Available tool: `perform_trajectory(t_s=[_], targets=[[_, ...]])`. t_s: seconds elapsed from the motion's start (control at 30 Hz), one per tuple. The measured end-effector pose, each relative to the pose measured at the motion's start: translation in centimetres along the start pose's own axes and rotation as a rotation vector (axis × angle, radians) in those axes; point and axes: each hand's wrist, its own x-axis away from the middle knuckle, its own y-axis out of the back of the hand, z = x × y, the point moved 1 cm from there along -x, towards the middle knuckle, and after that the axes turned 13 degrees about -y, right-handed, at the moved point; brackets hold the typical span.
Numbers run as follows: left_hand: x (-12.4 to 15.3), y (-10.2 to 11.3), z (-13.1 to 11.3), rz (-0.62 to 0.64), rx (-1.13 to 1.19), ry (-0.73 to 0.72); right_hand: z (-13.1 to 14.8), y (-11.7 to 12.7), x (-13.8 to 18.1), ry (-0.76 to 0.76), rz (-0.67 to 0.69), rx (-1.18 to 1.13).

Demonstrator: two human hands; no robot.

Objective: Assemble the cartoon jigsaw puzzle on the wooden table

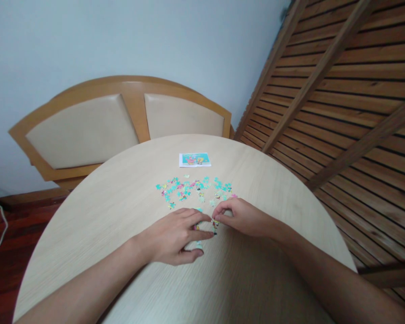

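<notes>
My left hand (173,236) lies palm down with its fingers stretched apart over a small strip of jigsaw pieces (199,245), covering much of it. The tips of its index and middle fingers reach a colourful jigsaw piece (215,223) at the strip's right. My right hand (241,217) is pinched, thumb and index finger together on that same piece. Whether the piece is locked into the strip cannot be made out. Just beyond both hands, loose jigsaw pieces (184,189) in turquoise, pink and yellow are scattered on the table.
A picture card (195,160) with pink and yellow cartoon figures on turquoise lies behind the loose pieces. All this is on a round, pale wooden table (114,193). A bench back with cream panels (185,114) stands beyond it, and a slatted wooden screen (324,90) leans at the right.
</notes>
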Motion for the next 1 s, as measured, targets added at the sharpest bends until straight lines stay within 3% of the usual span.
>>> perform_trajectory(t_s=[0.7, 1.0], targets=[[-0.1, 0.0, -0.1, 0.027, -0.011, -0.010, -1.1, -0.8, -0.5, 0.067, -0.093, 0.049], [-0.1, 0.0, -0.1, -0.018, 0.007, -0.030, -1.3, -0.9, -0.7, 0.072, -0.137, 0.063]])
